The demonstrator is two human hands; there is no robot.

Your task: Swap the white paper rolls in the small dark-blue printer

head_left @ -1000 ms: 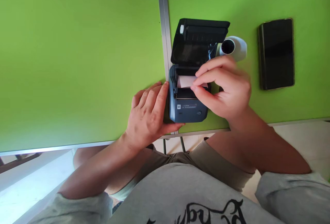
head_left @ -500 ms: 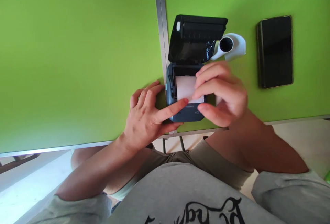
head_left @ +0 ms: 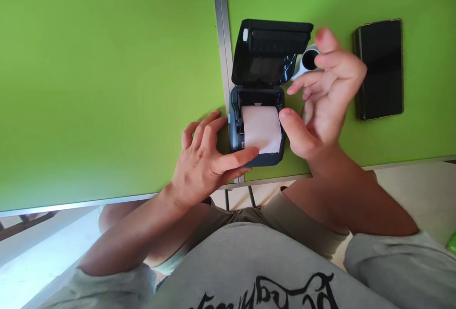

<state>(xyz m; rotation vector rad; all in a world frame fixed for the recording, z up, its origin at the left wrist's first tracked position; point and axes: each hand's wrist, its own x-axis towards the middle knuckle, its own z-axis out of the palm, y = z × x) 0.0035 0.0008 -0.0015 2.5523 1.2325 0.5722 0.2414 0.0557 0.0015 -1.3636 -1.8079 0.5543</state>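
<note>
A small dark blue printer (head_left: 274, 158) lies on the table with its black lid (head_left: 261, 64) raised at the back. White paper (head_left: 261, 126) comes from its compartment and reaches further over the front. My left hand (head_left: 201, 166) holds the printer's front left corner, the index finger pressing on the paper's loose end and the thumb at the front edge. To the printer's right, my right hand (head_left: 327, 93) is open and holds nothing; its thumb is close to the paper's right edge. Part of a white roll (head_left: 302, 68) with a dark core shows behind its fingers.
A black phone-like device (head_left: 380, 69) lies at the right of the green table (head_left: 107, 86). A grey metal strip (head_left: 221, 19) runs front to back between the table halves, passing by the printer's left side.
My right hand has moved off the paper, to the right and back, and its fingers have spread. More paper now hangs forward over the printer's front. My left index finger has shifted slightly forward.
</note>
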